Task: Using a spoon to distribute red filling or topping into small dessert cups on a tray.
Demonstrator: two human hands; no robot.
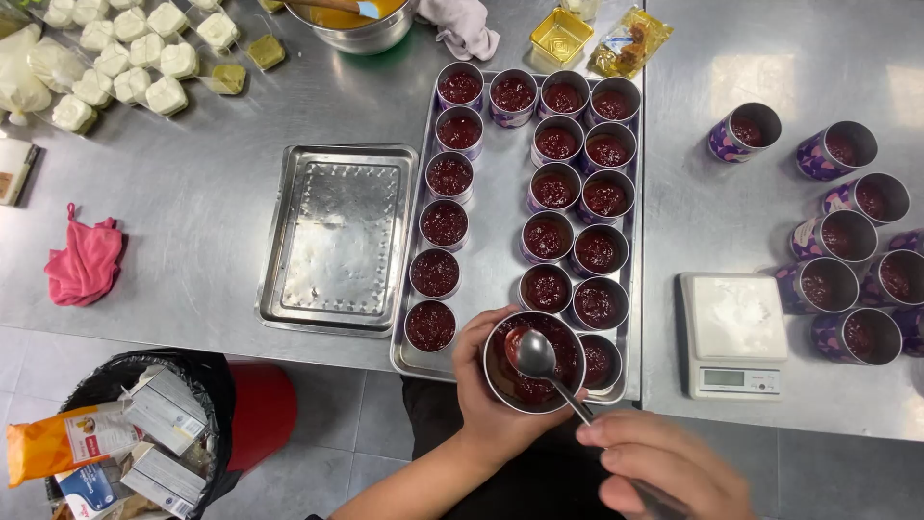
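Metal cup point(535, 363) of dark red filling: held over the near edge of the large baking tray point(500, 183), left hand point(486, 385) wrapped around its wall, fingers clamped on it. Left of the tray: pink cloth point(85, 258); bin point(144, 424) of cartons, below; empty small tray point(337, 236), just beside. On the tray: rows of filled cups point(553, 188). Spoon point(535, 354): bowl inside the held cup, handle pinched in the closed fingers of the right hand point(664, 467), nearer than the tray. Right of the tray: white scale point(731, 332); further filled cups point(847, 231).
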